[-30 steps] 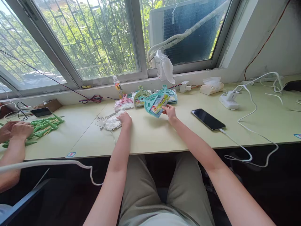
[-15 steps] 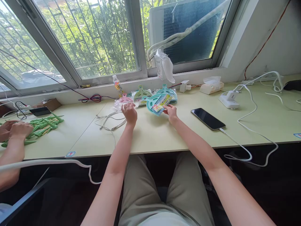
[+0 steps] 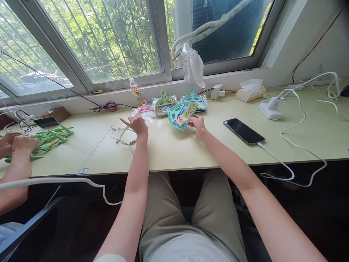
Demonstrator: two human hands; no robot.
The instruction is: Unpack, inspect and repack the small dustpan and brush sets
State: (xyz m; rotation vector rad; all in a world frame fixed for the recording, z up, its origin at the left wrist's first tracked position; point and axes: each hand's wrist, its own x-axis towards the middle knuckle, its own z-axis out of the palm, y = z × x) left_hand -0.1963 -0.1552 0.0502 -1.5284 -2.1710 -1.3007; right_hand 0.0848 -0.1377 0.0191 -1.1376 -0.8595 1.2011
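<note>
My right hand (image 3: pixel 198 124) pinches the lower right corner of a teal mini dustpan with a brush (image 3: pixel 181 114), tilted above the table, its yellow label facing up. My left hand (image 3: pixel 138 126) holds nothing; its thumb or a finger sticks out to the left, over a coiled pale cable (image 3: pixel 120 135). Behind the hands lie more small dustpan sets in clear wrapping: a pink one (image 3: pixel 144 108), a green one (image 3: pixel 163 103) and another teal one (image 3: pixel 200 97).
A charging phone (image 3: pixel 244 131), a white power adapter (image 3: pixel 271 109) and a tissue pack (image 3: pixel 250 91) lie to the right. A drink bottle (image 3: pixel 135 91) stands by the window. Another person's hands (image 3: pixel 23 143) are over green pieces (image 3: pixel 53 138) at far left.
My left hand has moved left, away from the dustpan, and its thumb or a finger has stretched out. My right hand keeps its hold. The view has tipped slightly downward.
</note>
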